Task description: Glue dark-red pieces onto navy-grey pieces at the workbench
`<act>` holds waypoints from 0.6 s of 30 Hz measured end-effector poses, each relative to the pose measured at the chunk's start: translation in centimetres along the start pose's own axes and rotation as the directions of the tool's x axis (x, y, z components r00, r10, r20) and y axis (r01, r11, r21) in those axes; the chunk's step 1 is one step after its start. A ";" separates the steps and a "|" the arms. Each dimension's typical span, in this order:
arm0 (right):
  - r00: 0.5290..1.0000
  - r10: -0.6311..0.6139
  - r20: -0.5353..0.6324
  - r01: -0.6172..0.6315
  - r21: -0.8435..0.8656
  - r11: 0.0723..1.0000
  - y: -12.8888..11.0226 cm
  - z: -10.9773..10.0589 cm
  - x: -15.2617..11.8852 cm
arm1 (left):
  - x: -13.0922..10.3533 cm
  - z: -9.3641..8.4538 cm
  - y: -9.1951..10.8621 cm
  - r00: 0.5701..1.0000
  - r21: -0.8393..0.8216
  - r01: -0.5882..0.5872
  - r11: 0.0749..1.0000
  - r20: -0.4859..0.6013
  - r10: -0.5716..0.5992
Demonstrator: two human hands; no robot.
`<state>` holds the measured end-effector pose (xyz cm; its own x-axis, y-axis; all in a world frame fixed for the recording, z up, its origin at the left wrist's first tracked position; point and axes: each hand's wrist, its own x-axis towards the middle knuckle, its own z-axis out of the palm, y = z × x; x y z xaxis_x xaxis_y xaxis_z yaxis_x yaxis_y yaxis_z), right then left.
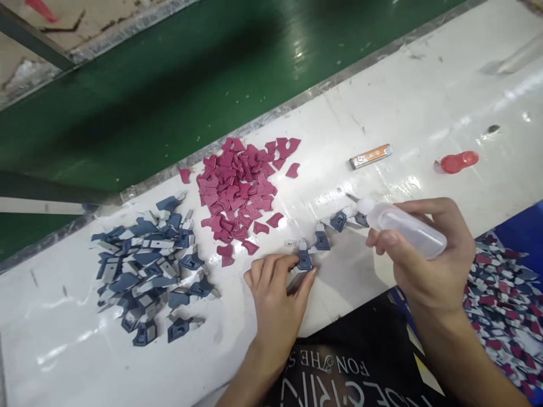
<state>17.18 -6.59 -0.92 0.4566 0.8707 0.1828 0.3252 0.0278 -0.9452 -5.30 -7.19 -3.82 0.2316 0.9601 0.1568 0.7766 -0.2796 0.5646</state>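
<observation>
The left hand [275,288] rests on the table [331,133], its grip nearly closed, with thumb and forefinger at the two sides of a blue and grey part [304,259]. The right hand [436,254] has its grip closed round a clear bottle [409,229], which is tilted with its thin nozzle [351,196] pointing left and slightly down the far side of the table. The bottle is over the right end of a slanting row [322,239] of similar parts, which runs from the left hand toward the far right. A small white bit [290,243] lies just beside the left hand's fingers

On the left is a blue and grey pile [148,265]; right of it and farther off is a dark red pile [237,189]. An orange and silver stick [370,156] lies beyond the row, and a red object [459,162] is farther right. Mixed parts [507,305] fill the near right corner, beside the table
</observation>
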 end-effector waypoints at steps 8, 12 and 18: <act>0.997 -0.058 0.042 0.061 -0.075 0.995 -1.3 -0.1 5.9 | 0.8 0.3 -0.1 0.998 0.022 -0.059 0.998 -0.018 0.059; 0.992 -0.054 0.116 0.054 0.001 0.999 -0.7 2.0 8.1 | 0.7 0.0 -0.4 0.996 0.043 -0.077 0.996 -0.048 0.079; 0.945 -0.069 0.319 0.029 0.127 0.991 0.0 5.4 9.4 | 0.1 -0.7 -1.7 0.993 0.047 -0.118 0.992 -0.006 0.118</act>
<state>17.01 4.26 -0.67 0.1454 0.9777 0.1515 0.2308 0.1154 -0.9661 -6.99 -6.66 -4.20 0.3180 0.9204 0.2276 0.7708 -0.3907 0.5032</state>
